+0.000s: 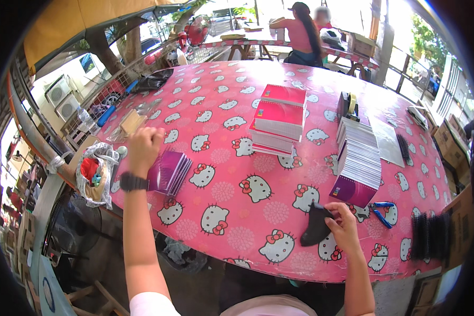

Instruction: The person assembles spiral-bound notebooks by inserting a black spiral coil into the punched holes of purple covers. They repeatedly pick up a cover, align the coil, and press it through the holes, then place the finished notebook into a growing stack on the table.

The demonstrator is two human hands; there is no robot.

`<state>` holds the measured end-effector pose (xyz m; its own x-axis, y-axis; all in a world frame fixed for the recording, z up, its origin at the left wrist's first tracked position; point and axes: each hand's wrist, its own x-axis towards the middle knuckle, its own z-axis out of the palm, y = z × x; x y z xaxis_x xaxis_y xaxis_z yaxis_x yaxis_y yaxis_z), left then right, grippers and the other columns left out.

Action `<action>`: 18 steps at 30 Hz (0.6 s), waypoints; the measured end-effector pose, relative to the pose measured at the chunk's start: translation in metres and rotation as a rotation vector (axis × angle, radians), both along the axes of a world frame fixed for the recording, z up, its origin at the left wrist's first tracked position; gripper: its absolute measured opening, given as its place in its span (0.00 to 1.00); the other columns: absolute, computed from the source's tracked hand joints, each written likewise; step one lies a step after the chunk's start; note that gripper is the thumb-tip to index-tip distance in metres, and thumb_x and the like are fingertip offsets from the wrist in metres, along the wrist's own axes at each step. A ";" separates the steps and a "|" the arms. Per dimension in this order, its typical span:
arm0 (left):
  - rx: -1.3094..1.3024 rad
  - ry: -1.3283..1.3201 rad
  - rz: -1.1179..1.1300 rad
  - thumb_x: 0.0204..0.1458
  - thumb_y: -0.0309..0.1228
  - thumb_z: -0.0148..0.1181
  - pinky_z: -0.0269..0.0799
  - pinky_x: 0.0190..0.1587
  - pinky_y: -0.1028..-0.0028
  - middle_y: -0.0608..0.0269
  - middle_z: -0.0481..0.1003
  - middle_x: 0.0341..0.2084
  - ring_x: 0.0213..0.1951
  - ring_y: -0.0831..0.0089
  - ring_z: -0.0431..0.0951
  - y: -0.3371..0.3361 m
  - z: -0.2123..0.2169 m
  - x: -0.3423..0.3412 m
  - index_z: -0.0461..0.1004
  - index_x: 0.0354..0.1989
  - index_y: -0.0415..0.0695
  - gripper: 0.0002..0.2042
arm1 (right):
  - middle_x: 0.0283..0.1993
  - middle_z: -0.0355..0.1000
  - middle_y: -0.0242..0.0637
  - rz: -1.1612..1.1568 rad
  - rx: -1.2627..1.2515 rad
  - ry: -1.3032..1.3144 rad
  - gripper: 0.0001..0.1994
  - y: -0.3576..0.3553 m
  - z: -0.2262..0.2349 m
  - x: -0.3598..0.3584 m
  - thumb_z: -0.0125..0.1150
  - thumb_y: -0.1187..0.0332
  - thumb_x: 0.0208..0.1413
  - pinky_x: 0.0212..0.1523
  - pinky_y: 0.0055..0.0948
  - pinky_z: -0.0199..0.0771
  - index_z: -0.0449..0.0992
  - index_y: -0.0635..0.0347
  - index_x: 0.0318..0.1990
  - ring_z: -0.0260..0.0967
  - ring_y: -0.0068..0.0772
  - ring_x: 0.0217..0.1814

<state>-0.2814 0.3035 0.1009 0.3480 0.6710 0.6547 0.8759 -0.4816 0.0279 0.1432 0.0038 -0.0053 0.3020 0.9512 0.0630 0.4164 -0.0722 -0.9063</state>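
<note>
My right hand (344, 227) pinches a limp black piece (315, 225), sock-like in shape, just above the table's near edge. My left hand (145, 148) is raised at the left with its fingers curled in. Whether anything is inside them is hidden. Beside its wrist lies a small stack of purple notebooks (168, 173). Right of centre, a long row of notebooks (358, 158) shows white page edges and a purple cover at the near end. Blue-handled pliers (381, 214) lie close to my right hand.
Pink notebooks (280, 117) are piled mid-table on a pink cat-patterned cover (224, 197). A tape dispenser (347, 107) stands behind the long row. Black binding coils (431, 234) sit at the right edge. A plastic bag (96, 174) hangs at the left. People sit beyond the far edge.
</note>
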 end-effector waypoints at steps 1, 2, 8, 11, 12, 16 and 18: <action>-0.162 0.084 0.020 0.53 0.45 0.55 0.62 0.49 0.55 0.55 0.74 0.30 0.36 0.60 0.73 0.011 -0.002 0.003 0.74 0.30 0.43 0.16 | 0.48 0.67 0.35 -0.012 0.061 0.028 0.22 0.009 0.000 -0.008 0.59 0.83 0.47 0.39 0.23 0.68 0.70 0.59 0.52 0.65 0.25 0.44; -0.208 0.205 0.053 0.51 0.47 0.56 0.60 0.52 0.53 0.55 0.73 0.36 0.41 0.60 0.72 0.015 -0.012 0.012 0.74 0.34 0.44 0.17 | 0.50 0.67 0.37 -0.028 0.121 0.056 0.23 0.019 -0.001 -0.017 0.60 0.82 0.48 0.40 0.24 0.69 0.69 0.58 0.54 0.66 0.28 0.45; -0.630 0.233 0.188 0.37 0.54 0.66 0.35 0.68 0.45 0.58 0.50 0.68 0.70 0.56 0.45 0.036 -0.099 0.017 0.50 0.68 0.55 0.48 | 0.58 0.66 0.42 -0.245 0.305 -0.417 0.25 0.021 0.019 -0.010 0.65 0.74 0.46 0.57 0.42 0.62 0.70 0.56 0.55 0.58 0.45 0.62; -0.593 0.210 0.121 0.35 0.53 0.69 0.39 0.67 0.44 0.58 0.48 0.69 0.70 0.53 0.44 0.031 -0.099 0.012 0.51 0.68 0.57 0.49 | 0.56 0.68 0.40 -0.380 0.317 -0.821 0.23 0.019 0.008 0.047 0.66 0.71 0.45 0.59 0.43 0.58 0.72 0.56 0.52 0.60 0.43 0.60; -0.529 0.192 0.126 0.34 0.51 0.70 0.39 0.67 0.45 0.57 0.49 0.69 0.69 0.53 0.44 0.023 -0.095 0.021 0.52 0.68 0.56 0.49 | 0.54 0.69 0.38 -0.425 0.308 -0.953 0.21 0.025 0.007 0.063 0.66 0.70 0.45 0.59 0.42 0.57 0.74 0.55 0.50 0.61 0.42 0.58; -0.276 0.072 -0.038 0.35 0.46 0.72 0.40 0.66 0.46 0.56 0.49 0.68 0.69 0.52 0.44 -0.002 -0.087 0.061 0.56 0.66 0.56 0.45 | 0.46 0.74 0.29 -0.334 0.348 -1.012 0.15 0.037 0.005 0.099 0.66 0.68 0.45 0.58 0.42 0.54 0.77 0.54 0.43 0.66 0.36 0.52; -0.221 -0.004 -0.237 0.36 0.43 0.71 0.40 0.66 0.46 0.55 0.49 0.68 0.69 0.52 0.44 -0.025 -0.082 0.103 0.58 0.65 0.55 0.43 | 0.40 0.75 0.29 -0.398 0.413 -1.027 0.11 0.039 0.004 0.102 0.66 0.68 0.45 0.54 0.40 0.57 0.78 0.54 0.39 0.67 0.35 0.47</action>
<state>-0.1780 0.2784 0.0186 0.5093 0.6978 0.5037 0.7396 -0.6541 0.1584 0.2453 0.0427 -0.0013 0.2015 0.6518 0.7312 0.9794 -0.1414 -0.1439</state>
